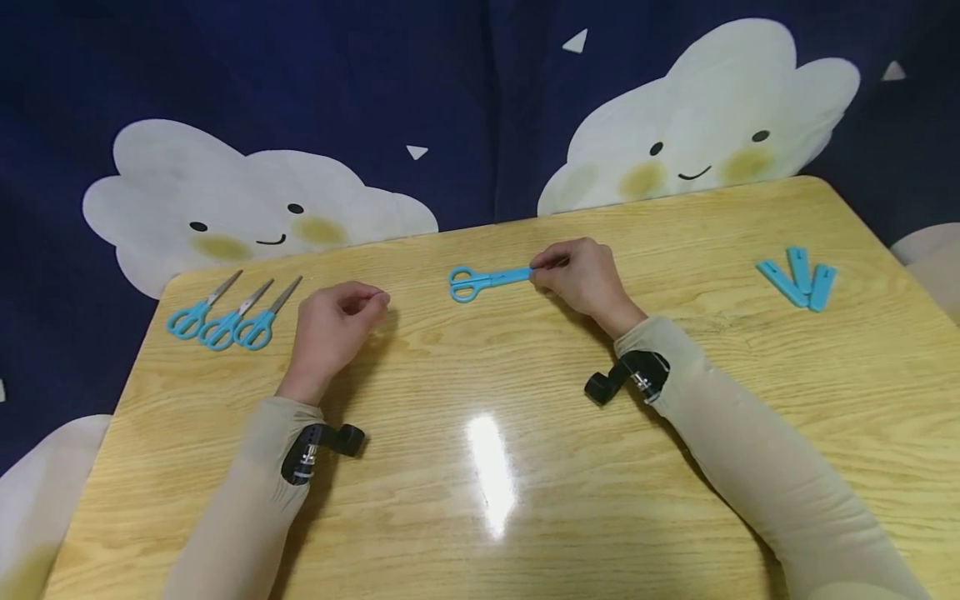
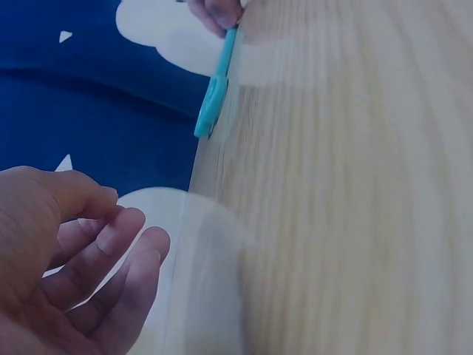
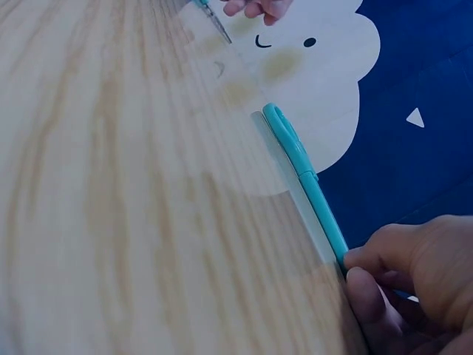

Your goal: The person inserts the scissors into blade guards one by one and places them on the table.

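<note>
My right hand pinches the tip of a blue blade cover that sits over the blades of a pair of blue-handled scissors. In the right wrist view the covered scissors lie low over the tabletop, handle loops pointing away from the thumb and finger. My left hand is held above the table to the left, fingers loosely bent with nothing in them. In the left wrist view that hand shows its fingers relaxed and apart from the scissors.
Several items share the wooden table: three bare-bladed scissors lie side by side at the left, and three blue blade covers are grouped at the right. A dark curtain with cloud prints hangs behind the far edge.
</note>
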The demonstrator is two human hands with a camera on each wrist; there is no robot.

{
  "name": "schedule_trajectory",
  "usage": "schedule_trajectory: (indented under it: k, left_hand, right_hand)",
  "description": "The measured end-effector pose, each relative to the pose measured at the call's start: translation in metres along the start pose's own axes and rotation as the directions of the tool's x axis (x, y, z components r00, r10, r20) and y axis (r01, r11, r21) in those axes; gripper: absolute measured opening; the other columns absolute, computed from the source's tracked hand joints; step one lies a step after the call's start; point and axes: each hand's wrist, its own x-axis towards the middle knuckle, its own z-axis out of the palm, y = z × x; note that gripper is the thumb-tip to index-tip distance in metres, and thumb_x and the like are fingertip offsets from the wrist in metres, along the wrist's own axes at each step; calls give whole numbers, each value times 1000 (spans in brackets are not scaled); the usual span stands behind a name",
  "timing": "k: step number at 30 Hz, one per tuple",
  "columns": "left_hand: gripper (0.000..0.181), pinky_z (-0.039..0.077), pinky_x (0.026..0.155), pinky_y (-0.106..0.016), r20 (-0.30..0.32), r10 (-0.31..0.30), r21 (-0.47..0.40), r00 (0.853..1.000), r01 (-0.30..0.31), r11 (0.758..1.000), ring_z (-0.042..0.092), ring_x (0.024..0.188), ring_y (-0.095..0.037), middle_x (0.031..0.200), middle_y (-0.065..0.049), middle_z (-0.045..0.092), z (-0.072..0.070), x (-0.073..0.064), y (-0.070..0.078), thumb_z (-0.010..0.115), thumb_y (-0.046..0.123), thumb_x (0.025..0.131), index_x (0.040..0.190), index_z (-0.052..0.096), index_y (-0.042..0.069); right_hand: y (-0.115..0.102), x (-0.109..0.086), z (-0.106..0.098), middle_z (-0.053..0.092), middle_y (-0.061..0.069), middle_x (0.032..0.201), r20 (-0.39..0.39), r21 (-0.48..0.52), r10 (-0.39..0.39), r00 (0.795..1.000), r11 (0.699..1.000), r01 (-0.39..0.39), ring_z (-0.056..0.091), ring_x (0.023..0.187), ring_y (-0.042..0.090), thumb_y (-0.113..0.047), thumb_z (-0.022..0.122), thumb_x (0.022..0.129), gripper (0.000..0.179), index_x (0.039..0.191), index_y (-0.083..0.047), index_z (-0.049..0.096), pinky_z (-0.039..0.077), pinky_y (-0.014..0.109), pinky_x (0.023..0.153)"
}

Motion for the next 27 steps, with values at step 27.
schedule_trajectory:
  k: [27]
  left_hand:
    - [27, 45, 55, -15, -113, -50, 34, 992, 54, 998, 55, 60, 13, 89, -9, 76, -31, -24, -33, 63, 38, 93, 103, 75, 16]
  right_hand:
    - [0, -1, -1, 77, 5, 83, 4, 17, 8, 1000, 1000, -8, 68, 58, 7, -23, 76, 82, 11, 92, -19, 78, 54, 22, 60]
